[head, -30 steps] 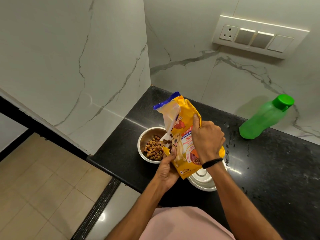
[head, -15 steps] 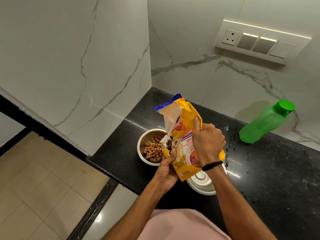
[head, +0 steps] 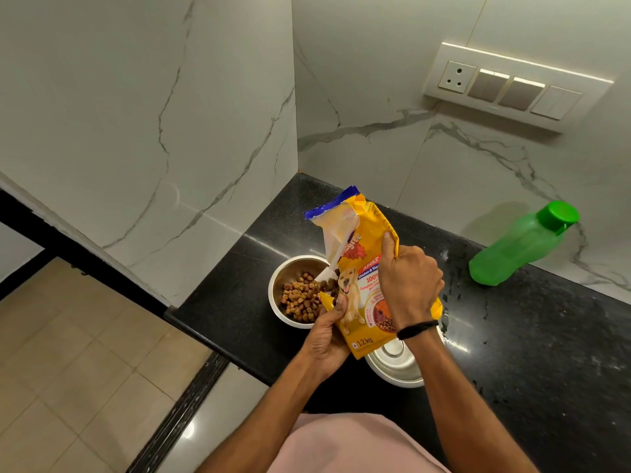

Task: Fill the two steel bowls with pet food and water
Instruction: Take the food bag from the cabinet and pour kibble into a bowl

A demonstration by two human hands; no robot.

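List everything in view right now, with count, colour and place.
pet food bag: 1, yellow with a blue top edge, held over the left steel bowl
left steel bowl: 1, silver, on the counter near the wall corner
kibble: many pieces, brown, in the left steel bowl
right steel bowl: 1, silver, at the counter's front edge, partly hidden by the bag; contents unclear
bottle: 1, green, capped, on the counter by the back wall
counter: 1, black, some wet spots
switch panel: 1, cream, on the back wall
wristband: 1, black, on the right wrist
left hand: pinches the bag's lower edge
right hand: grips the bag's middle
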